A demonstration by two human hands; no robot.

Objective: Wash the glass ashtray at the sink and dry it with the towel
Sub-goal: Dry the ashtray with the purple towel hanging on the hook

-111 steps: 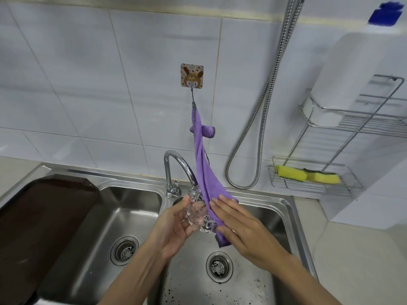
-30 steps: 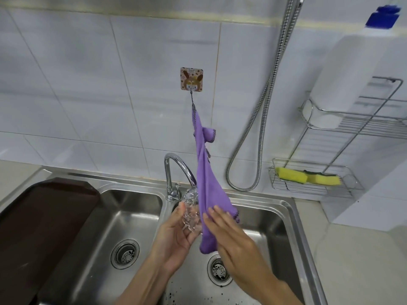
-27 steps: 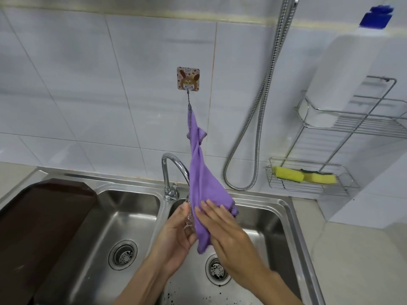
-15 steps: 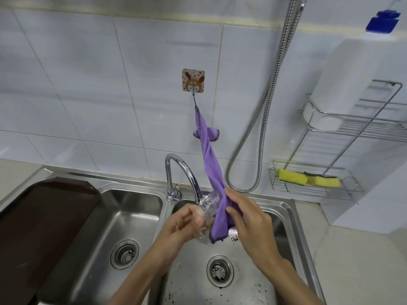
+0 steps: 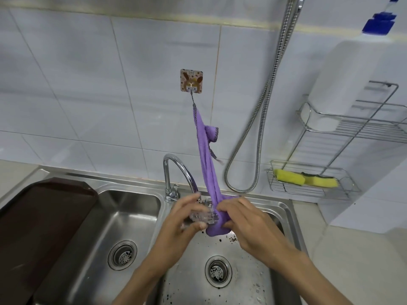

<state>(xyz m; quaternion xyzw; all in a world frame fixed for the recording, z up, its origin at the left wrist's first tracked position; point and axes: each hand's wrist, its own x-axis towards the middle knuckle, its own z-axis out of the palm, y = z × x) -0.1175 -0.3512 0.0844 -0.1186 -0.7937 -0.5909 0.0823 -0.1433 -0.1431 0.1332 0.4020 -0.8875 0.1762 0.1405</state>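
Sink fittings: two steel basins, namely the left basin (image 5: 132,208) and the right basin (image 5: 253,271); two drains, the left drain (image 5: 122,255) and the right drain (image 5: 218,271), one per basin; one faucet (image 5: 176,166); one metal hose (image 5: 262,119). Wall and side fittings: one hook (image 5: 191,81); one purple towel (image 5: 207,168); one wire rack (image 5: 350,128) of two tiers; two yellow sponges, the left sponge (image 5: 289,177) and the right sponge (image 5: 323,181); one white bottle (image 5: 352,84) with one blue cap (image 5: 377,24); one brown tray (image 5: 44,212). In use: two hands, the left hand (image 5: 176,230) and the right hand (image 5: 248,223); one glass ashtray (image 5: 201,214).
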